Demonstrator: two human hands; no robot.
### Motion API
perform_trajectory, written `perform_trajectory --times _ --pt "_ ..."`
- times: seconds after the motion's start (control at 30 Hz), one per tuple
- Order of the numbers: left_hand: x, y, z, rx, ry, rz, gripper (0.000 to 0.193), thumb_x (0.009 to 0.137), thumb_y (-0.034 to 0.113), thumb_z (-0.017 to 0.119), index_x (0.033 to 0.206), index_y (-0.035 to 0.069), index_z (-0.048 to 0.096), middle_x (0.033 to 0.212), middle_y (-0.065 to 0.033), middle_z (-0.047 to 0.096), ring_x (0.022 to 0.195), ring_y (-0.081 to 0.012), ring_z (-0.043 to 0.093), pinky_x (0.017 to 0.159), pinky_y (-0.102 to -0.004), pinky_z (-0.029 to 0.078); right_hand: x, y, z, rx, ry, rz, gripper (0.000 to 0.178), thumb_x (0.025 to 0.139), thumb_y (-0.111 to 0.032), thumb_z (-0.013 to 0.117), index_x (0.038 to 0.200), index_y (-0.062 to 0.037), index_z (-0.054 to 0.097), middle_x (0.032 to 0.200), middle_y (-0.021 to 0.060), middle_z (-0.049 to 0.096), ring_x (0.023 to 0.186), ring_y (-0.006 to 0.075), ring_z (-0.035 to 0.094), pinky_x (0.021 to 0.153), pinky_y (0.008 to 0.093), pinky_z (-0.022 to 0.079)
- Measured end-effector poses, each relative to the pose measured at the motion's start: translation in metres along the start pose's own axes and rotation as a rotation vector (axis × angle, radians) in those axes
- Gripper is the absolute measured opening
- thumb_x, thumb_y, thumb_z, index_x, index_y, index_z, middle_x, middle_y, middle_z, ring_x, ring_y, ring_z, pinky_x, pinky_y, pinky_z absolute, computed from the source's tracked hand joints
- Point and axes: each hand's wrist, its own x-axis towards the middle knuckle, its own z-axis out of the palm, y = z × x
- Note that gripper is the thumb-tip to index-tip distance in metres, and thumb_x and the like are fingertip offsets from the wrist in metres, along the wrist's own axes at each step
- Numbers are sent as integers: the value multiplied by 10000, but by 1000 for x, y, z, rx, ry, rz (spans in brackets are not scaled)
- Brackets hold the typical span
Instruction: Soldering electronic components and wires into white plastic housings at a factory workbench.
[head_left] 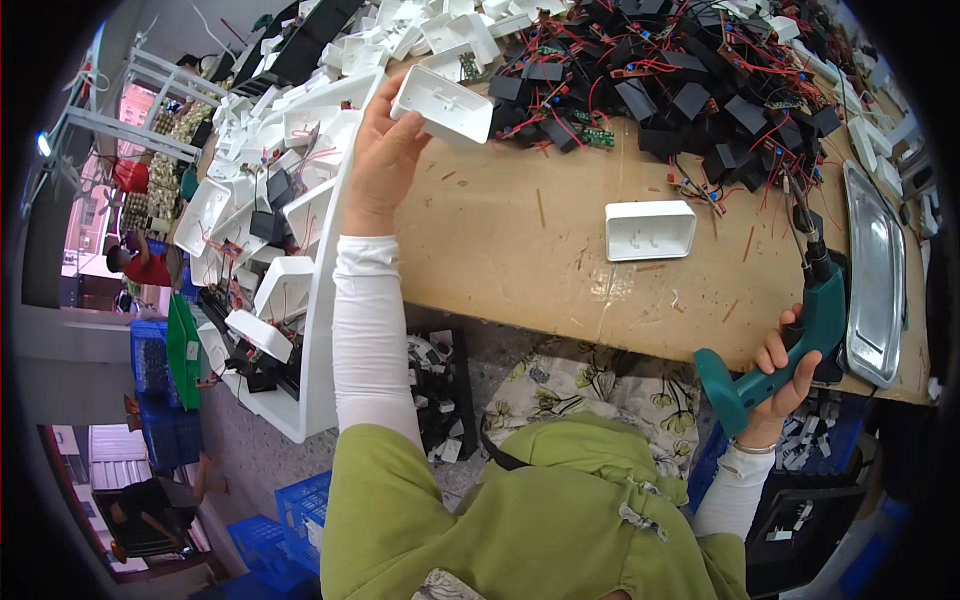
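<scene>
The left hand (385, 150) pinches a shallow white box (445, 105) over the counter (510, 240); the right hand (790, 380) wraps a green power tool (824, 305), its tip unclear; a second box (650, 232) lies between. The step appears to be box positioning; the next move calls for level lowering.

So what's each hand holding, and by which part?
Left hand: white box, by its left end. Right hand: green power tool, gripped around the handle.
</scene>
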Motion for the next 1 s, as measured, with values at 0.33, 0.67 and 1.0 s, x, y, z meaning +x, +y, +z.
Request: perform_trajectory --times 0.33,0.67,1.0 --pt "5 3 -23 -28 149 64 397 892 232 364 1167 -42 448 1036 -170 570 910 -234 584 784 -336 480 2 1 4 9 -18 16 592 857 -224 550 1284 16 216 1167 105 388 696 108 401 626 231 414" --pt "-17 -20 52 1717 -627 449 239 767 57 506 997 58 573 872 -89 583 795 -235 565 696 -307 433 -1 0 2 10 4 -5 596 861 -228 542 1296 14 214 1191 114 388 709 113 409 636 233 415" --pt "-12 -14 29 1500 -440 456 271 761 260 557 936 56 595 803 -77 593 760 -239 565 732 -343 408 -4 0 3 -1 2 -19 601 855 -227 551 1295 21 225 1202 118 398 695 108 395 626 228 412"
